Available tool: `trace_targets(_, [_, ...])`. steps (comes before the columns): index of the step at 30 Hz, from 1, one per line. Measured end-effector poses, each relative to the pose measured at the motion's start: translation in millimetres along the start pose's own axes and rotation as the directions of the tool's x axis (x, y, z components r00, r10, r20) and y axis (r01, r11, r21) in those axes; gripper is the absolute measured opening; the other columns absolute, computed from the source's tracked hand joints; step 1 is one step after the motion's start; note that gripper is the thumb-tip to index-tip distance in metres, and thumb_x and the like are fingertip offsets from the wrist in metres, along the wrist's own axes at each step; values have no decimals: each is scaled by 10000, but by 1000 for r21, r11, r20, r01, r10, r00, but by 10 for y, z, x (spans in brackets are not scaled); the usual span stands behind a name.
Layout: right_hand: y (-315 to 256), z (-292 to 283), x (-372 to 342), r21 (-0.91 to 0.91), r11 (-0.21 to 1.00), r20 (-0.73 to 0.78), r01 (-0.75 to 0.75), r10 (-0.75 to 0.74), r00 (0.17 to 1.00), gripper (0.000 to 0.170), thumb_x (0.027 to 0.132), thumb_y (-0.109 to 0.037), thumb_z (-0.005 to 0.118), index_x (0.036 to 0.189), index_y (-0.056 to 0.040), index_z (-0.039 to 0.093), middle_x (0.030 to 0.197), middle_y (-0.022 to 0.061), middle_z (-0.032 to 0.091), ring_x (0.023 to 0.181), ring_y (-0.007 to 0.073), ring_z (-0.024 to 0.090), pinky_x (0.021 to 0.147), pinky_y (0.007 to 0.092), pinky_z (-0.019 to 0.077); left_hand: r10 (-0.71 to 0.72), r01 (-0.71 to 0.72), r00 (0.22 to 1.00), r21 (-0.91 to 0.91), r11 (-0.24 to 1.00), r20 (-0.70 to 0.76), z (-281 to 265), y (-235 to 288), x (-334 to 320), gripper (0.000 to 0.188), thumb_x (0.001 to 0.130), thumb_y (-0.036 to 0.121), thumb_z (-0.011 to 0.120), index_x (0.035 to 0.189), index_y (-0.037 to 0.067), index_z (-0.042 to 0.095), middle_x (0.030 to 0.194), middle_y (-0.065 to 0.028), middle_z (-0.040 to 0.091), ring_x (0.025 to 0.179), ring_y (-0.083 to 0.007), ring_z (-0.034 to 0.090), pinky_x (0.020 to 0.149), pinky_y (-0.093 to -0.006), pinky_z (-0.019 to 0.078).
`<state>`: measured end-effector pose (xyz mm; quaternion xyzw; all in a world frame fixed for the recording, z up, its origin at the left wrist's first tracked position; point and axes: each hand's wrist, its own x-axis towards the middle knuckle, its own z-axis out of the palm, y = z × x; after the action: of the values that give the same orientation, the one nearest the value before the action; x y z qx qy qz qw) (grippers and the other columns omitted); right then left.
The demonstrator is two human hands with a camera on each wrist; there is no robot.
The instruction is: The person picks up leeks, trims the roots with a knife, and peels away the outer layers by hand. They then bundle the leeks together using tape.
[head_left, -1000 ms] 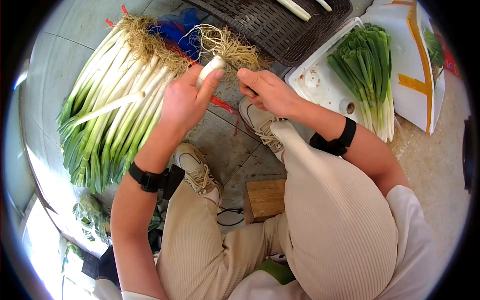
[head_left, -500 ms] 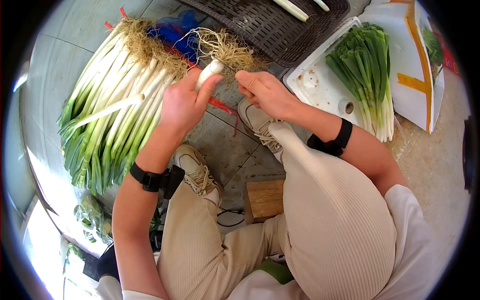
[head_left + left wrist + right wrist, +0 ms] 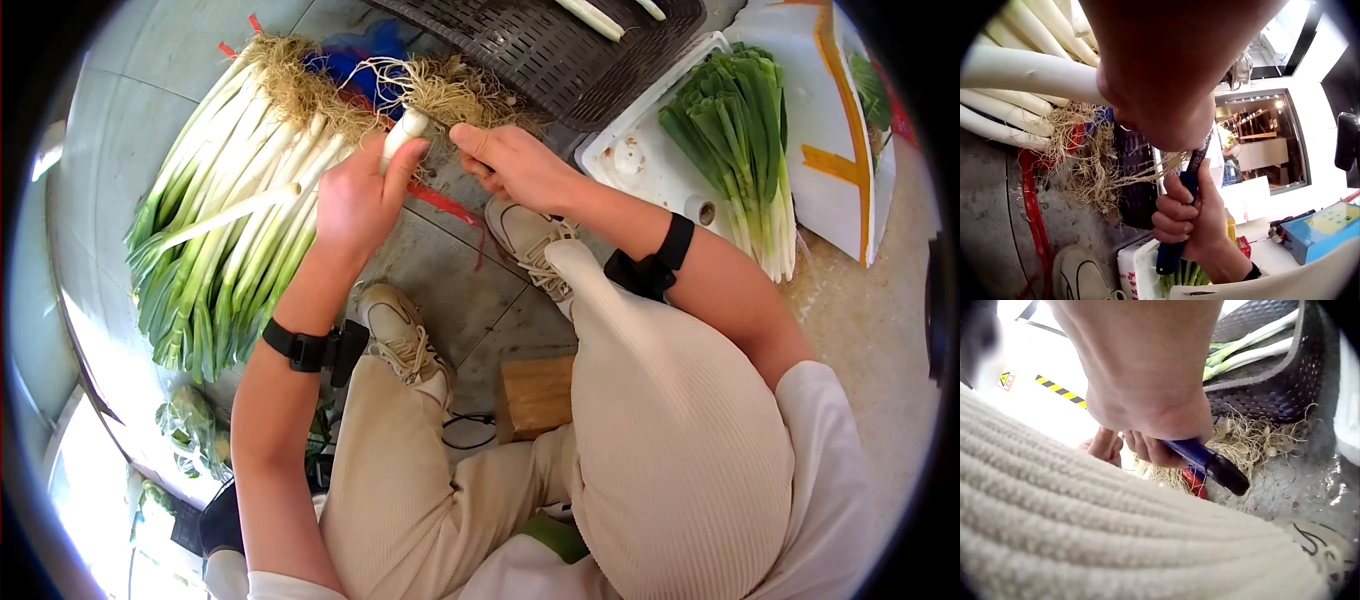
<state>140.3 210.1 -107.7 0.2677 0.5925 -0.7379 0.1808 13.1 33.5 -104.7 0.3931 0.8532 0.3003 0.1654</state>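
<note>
My left hand (image 3: 355, 200) grips a leek (image 3: 403, 132) just below its white root end, thumb along the stem. In the left wrist view, the leek's white shaft (image 3: 1035, 74) runs off to the left, beside other leeks. My right hand (image 3: 515, 165) holds a knife by its blue handle (image 3: 1170, 253), thumb stretched toward the dark blade. The blade is at the leek's root end, with pale root strands (image 3: 1147, 178) beside it. In the right wrist view the handle's black butt (image 3: 1229, 475) sticks out below the hand.
Left lies a large pile of leeks (image 3: 230, 190), roots outward. Loose roots (image 3: 465, 90) are heaped ahead, beside blue netting and red ties. A brown woven basket (image 3: 545, 70) holds a few stalks. Right stands a white foam box (image 3: 610, 165) with a green bundle (image 3: 735, 130).
Both hands have shifted a little to the left, with the leek and knife. The right hand's thumb sits slightly nearer the leek's end. Both grips stay the same.
</note>
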Motion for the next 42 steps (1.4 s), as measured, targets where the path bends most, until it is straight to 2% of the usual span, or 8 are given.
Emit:
trace_targets(11, [-115,14,30,-10,991,11,-137,137,991,575,983,-625,449,688,-133,412,554,-67,294,477,71,220,444,271,200,133,-126,984,65,990,-122,93,-24,-8,385,924,437,680,846,68,604,586,-124,598,473,-328,584,440,-392,459])
trace_targets(13, [-68,0,119,-51,976,32,-214,216,976,605,1000,-624,398,656,-127,404,553,-52,332,477,97,285,451,303,250,323,-315,942,91,945,-90,177,165,-103,374,921,437,684,846,79,606,578,-105,590,463,-299,583,440,-378,468])
trace_targets(16, [-49,-51,182,180,944,80,-275,264,961,594,988,-648,399,677,-142,401,555,-54,325,482,90,289,450,288,243,205,-200,969,49,979,-139,12,182,-89,341,925,425,685,862,91,652,584,-91,597,474,-275,597,461,-374,483])
trace_targets(24, [-52,-64,138,22,988,-93,-151,152,984,557,992,-628,417,727,-138,411,566,-76,279,485,67,232,446,266,209,-105,70,990,-312,948,-94,-413,145,-134,351,889,371,761,967,34,705,713,-86,680,649,-137,640,603,-303,517])
trace_targets(26, [-14,-83,136,-35,998,-77,-46,43,996,603,959,-636,495,688,-97,466,599,-28,398,543,106,352,510,295,320,-66,45,996,-329,943,-52,-511,183,-198,338,876,348,780,942,26,701,708,-62,667,644,-112,600,597,-293,505])
trace_targets(29, [-4,-46,67,-144,986,-130,82,-101,986,508,984,-542,534,733,-108,452,604,-61,338,545,70,297,496,263,269,-9,19,999,-359,933,31,-643,187,-267,282,839,249,826,829,15,670,666,-8,600,605,-82,497,556,-270,449])
trace_targets(32, [-16,-124,31,-294,951,-140,97,-143,980,503,964,-527,583,738,-87,492,632,-46,396,585,80,352,531,265,305,23,91,980,-543,835,199,-799,212,-318,205,819,86,770,739,39,587,683,18,548,620,-69,469,564,-244,388])
trace_targets(42, [-108,-135,-84,-450,881,-95,147,-211,973,335,912,-357,642,839,-31,627,669,-7,484,622,101,432,601,315,385,203,70,940,-739,671,274,-892,102,-201,223,776,23,730,674,33,533,622,-2,480,555,-98,403,517,-282,295])
